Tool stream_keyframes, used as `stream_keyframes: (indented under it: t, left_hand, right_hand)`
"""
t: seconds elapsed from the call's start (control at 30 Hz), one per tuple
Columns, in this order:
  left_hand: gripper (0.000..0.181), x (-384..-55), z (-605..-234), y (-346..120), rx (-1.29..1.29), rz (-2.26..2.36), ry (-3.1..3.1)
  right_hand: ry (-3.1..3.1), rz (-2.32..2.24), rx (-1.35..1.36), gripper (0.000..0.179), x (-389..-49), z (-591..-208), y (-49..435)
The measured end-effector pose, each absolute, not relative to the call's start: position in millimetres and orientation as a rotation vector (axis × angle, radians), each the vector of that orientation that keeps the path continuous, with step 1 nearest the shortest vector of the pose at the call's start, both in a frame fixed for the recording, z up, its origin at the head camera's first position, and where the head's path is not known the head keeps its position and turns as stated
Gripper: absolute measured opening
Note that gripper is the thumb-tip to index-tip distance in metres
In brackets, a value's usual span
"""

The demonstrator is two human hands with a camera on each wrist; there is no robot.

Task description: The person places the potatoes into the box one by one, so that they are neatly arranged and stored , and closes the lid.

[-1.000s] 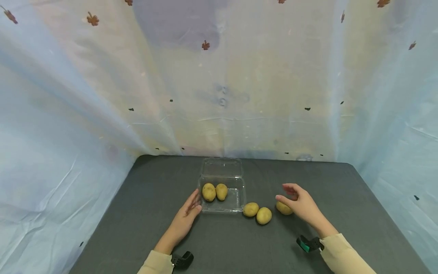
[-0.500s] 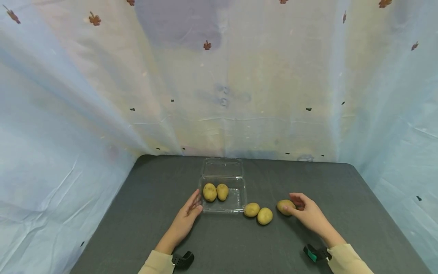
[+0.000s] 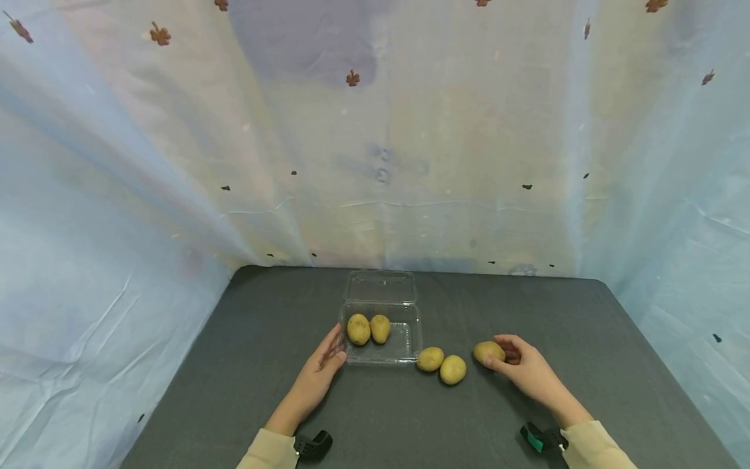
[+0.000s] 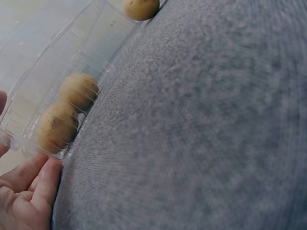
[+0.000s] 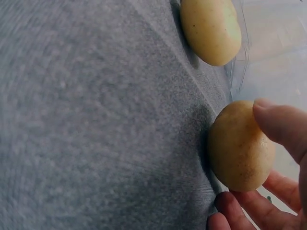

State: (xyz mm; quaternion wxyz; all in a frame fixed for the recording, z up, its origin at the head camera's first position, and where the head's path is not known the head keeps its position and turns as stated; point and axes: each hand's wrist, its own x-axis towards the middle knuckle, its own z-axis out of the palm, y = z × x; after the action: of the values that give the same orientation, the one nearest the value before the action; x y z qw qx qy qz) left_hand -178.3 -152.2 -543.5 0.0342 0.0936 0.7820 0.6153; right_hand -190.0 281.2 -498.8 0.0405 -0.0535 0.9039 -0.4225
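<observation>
My right hand (image 3: 530, 368) holds a potato (image 3: 488, 352) between thumb and fingers, at the right of the group. In the right wrist view the thumb lies on one side of this potato (image 5: 240, 146) and fingertips on the other; it appears to rest on the cloth. My left hand (image 3: 313, 378) rests against the left side of a clear plastic clamshell box (image 3: 381, 357), fingers fairly straight, thumb at its front corner. Inside sit two potatoes, one on the left (image 3: 359, 329) and one beside it (image 3: 380, 329). The box's lid (image 3: 379, 286) stands open at the back.
Two more potatoes lie side by side on the dark grey cloth: one (image 3: 430, 359) by the box's front right corner, the other (image 3: 453, 369) slightly nearer me. A pale patterned curtain (image 3: 445, 163) hangs behind the table (image 3: 281, 293) and along both sides.
My right hand has moved down and slightly right, and its thumb and fingers have come together on the rightmost potato. My left hand stays at the box.
</observation>
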Motion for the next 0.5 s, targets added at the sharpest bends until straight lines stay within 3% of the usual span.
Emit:
stream_keyframes:
  t: [0.5]
  left_hand:
    - [0.059, -178.2, -540.7, -153.0, 0.298, 1.904, 2.371]
  right_hand:
    - [2.742, -1.268, -0.175, 0.065, -189.6, -498.8, 280.6]
